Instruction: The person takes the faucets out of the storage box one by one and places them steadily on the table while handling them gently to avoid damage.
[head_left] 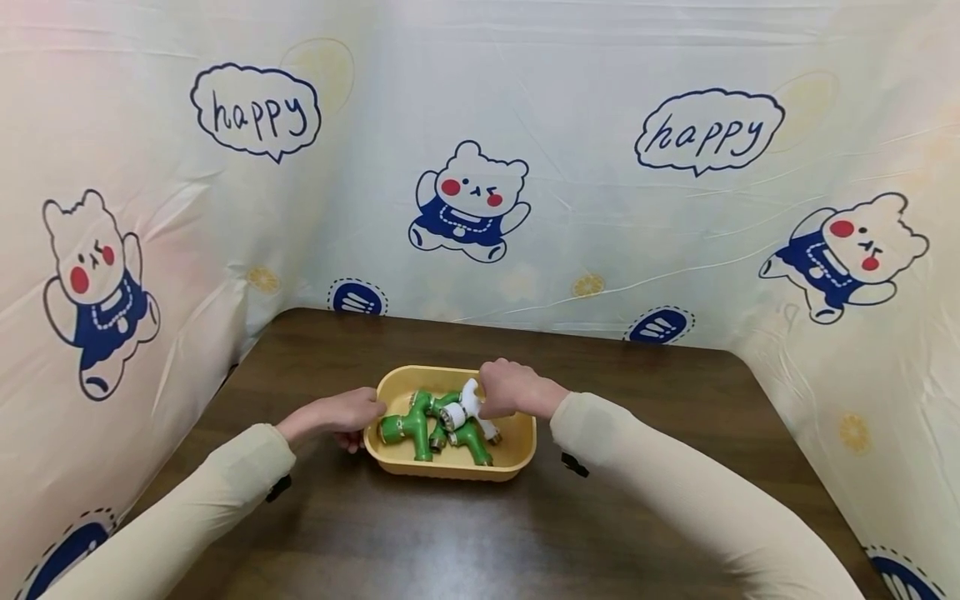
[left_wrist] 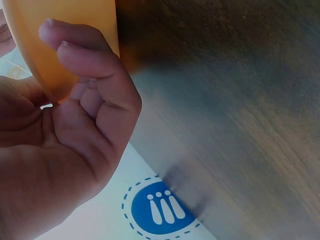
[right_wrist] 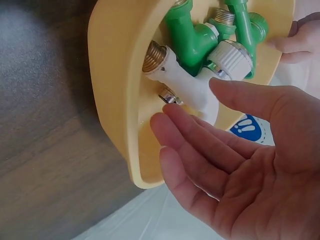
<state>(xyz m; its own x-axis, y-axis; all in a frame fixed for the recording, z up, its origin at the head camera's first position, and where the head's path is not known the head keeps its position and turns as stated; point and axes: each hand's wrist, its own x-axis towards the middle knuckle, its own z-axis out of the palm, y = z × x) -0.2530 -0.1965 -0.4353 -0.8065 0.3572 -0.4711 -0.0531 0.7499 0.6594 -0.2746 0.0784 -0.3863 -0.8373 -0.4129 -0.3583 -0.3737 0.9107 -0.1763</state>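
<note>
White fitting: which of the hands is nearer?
Right. The right hand is close beside the white fitting, contact unclear; the left hand grips the left end of the yellow bin, with green fittings in between.

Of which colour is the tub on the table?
Yellow; the tub shows best in the head view.

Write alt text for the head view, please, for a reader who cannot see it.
A left hand grips a yellow tray of green fittings, while the right hand is at a white fitting. Around them are a brown table and a pale, bear-print curtain.
</note>
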